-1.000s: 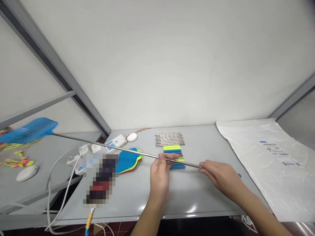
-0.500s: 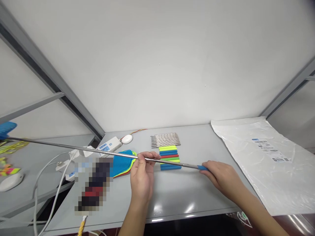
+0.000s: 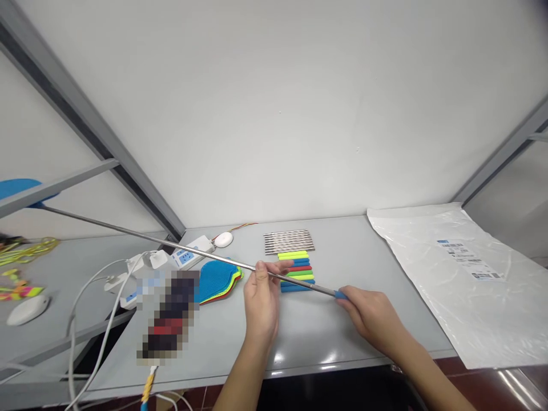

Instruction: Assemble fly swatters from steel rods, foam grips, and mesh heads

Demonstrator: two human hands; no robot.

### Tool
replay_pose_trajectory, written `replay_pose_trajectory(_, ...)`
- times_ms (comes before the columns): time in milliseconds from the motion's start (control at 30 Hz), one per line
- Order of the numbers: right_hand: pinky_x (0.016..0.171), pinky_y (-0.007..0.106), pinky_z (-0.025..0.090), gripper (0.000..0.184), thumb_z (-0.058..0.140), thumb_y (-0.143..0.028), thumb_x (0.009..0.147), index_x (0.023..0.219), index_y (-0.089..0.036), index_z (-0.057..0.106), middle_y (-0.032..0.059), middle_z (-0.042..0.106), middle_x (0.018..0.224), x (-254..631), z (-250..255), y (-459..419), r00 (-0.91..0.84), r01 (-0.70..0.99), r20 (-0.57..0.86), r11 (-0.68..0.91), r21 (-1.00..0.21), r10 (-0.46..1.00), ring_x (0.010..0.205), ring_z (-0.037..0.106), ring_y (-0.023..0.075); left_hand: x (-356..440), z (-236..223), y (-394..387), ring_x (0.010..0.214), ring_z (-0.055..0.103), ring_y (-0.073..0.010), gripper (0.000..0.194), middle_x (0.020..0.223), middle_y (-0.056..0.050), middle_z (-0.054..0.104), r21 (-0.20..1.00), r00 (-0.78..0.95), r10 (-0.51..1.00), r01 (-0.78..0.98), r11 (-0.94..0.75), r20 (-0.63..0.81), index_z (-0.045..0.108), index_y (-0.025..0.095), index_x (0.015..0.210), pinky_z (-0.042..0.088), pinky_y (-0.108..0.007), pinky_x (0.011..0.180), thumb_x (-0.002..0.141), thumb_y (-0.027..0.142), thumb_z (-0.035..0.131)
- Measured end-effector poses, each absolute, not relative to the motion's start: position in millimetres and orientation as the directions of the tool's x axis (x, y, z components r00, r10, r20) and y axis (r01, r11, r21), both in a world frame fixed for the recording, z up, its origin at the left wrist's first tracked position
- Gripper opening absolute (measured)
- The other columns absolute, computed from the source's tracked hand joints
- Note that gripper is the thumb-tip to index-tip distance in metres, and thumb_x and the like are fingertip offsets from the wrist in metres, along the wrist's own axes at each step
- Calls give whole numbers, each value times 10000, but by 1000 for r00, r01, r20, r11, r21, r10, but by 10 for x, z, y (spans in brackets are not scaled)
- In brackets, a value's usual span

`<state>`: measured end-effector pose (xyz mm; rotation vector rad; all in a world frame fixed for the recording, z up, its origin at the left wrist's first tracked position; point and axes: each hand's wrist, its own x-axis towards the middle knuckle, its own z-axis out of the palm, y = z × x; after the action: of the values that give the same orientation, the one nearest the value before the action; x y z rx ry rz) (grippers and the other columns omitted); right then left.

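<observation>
A long thin metal rod [image 3: 171, 244] stretches from my hands up to the far left, ending in a blue swatter head [image 3: 19, 187] behind a grey bar. My right hand [image 3: 370, 317] is wrapped round the rod's blue grip end. My left hand [image 3: 262, 297] pinches the rod farther along. Just beyond my hands lie a row of coloured grips [image 3: 296, 270], green, blue and red, and a row of short metal rods [image 3: 289, 241]. A stack of coloured swatter heads [image 3: 218, 279] lies to the left of my left hand.
A large clear plastic bag [image 3: 462, 274] covers the right of the grey table [image 3: 325, 337]. A white power strip [image 3: 188, 255] with cables, a round white device [image 3: 224, 240] and a blurred dark object [image 3: 169, 314] sit at left. Coloured pieces lie on the neighbouring table.
The rod's far end has swung upward, lifting the blue swatter head higher at the left edge. My left hand slid right along the rod, closer to my right hand.
</observation>
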<state>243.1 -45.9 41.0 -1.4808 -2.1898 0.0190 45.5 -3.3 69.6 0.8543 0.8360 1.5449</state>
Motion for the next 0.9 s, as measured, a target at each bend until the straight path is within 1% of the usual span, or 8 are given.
replay_pose_trajectory(67,487,246,273,299,353,-343,982,784,-214,535,-25,594,589,2329,443,-452,-266,863,388,398,-312,882,485,540,115,592,649,-100,1065,615,-254,346,1007,-125,715,916,-7,998,-396,-59,61,631,169,750,426,-421,962,886,473,538)
replay_pose_trajectory(133,485,242,278,299,356,-350,980,771,-219,526,-27,601,593,2245,466,-444,-242,856,373,379,-352,895,486,549,116,703,603,-156,1133,583,-265,380,1143,-140,677,924,35,999,-383,-17,33,666,171,814,398,-437,999,918,480,471)
replay_pose_trajectory(233,495,229,303,287,370,-356,977,765,-227,514,-34,606,607,2211,452,-441,-230,841,338,361,-403,913,508,560,116,709,570,-179,1205,534,-277,372,1247,-130,625,939,87,996,-344,11,20,704,180,944,393,-424,1017,915,474,479)
replay_pose_trajectory(333,514,227,321,298,359,-368,983,781,-228,527,-30,599,620,2269,391,-462,-244,835,332,371,-406,911,529,559,117,551,573,-130,1165,562,-271,422,1213,-135,640,931,83,996,-365,2,30,684,172,1053,422,-404,987,921,499,452)
replay_pose_trajectory(433,521,234,320,323,342,-374,988,777,-224,535,-20,595,621,2351,324,-493,-261,843,328,380,-381,908,534,553,124,363,581,-45,1062,614,-246,443,1149,-142,661,896,-12,999,-442,-37,35,650,158,1070,457,-387,925,932,511,420)
replay_pose_trajectory(633,532,240,328,304,358,-349,984,770,-225,534,-17,598,622,2485,255,-517,-282,852,299,381,-358,912,544,556,130,265,548,87,978,648,-232,432,999,-131,704,835,-229,973,-530,-145,24,644,149,854,456,-413,921,925,518,430)
replay_pose_trajectory(733,528,248,318,287,357,-326,981,768,-225,520,-17,594,620,2534,243,-509,-273,858,301,373,-352,914,539,550,132,405,516,50,1057,626,-252,437,983,-133,714,856,-137,991,-512,-74,3,633,152,807,441,-427,940,933,510,417)
replay_pose_trajectory(900,524,254,320,263,335,-320,983,772,-232,465,-21,576,612,2550,207,-545,-244,846,218,317,-428,945,532,537,142,644,558,-100,1119,594,-262,443,1126,-148,681,917,53,998,-398,-8,32,648,159,981,432,-430,947,967,478,340)
